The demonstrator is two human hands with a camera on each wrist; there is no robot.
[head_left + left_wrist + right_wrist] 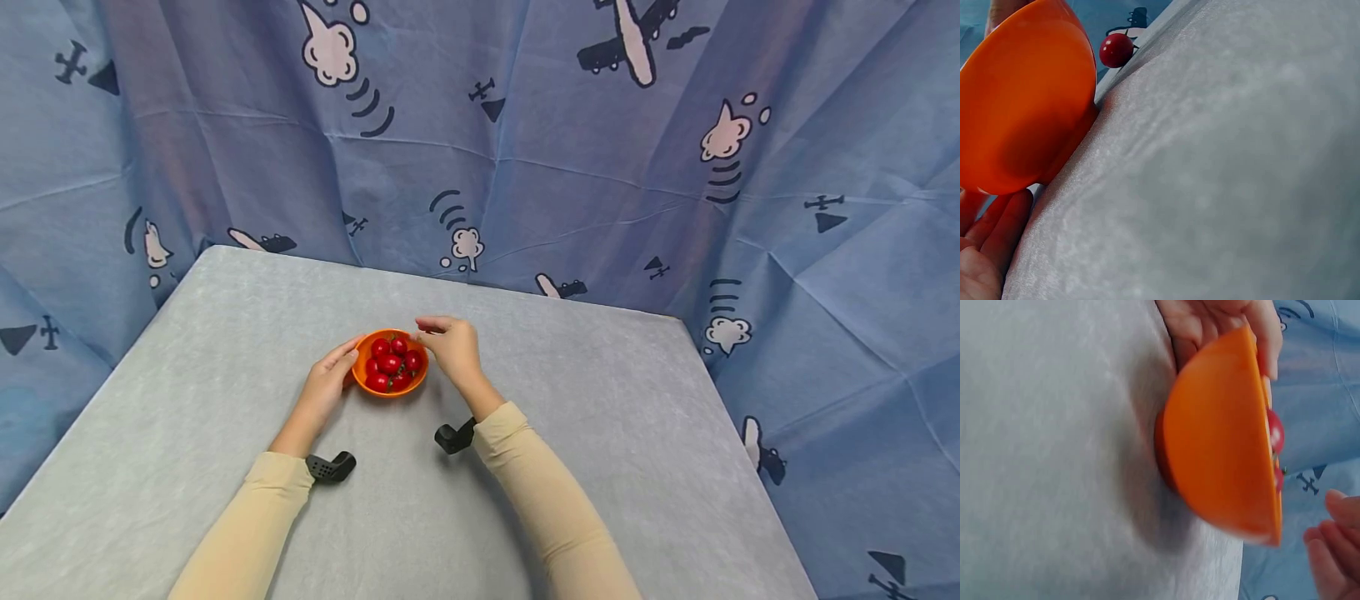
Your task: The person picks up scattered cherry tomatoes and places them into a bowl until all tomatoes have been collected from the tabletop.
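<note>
An orange bowl (362,385) stands on the table with several red cherry tomatoes (389,364) inside. My left hand (327,379) grips its left side; in the right wrist view the thumb hooks over the rim and the fingers lie against the outer wall. At the bowl's right rim, my right hand (454,350) hovers with loosely bent fingers; the right wrist view shows nothing between these fingers (1332,556). One more tomato (1116,50) appears beyond the bowl in the left wrist view. In the head view a bit of red shows below the right fingers; contact cannot be told.
A pale grey cloth covers the table (637,417). Behind it and along its sides hangs a blue curtain (420,125) with aeroplane prints. A black wrist device (333,467) sits at the left cuff, another black device (454,437) at the right.
</note>
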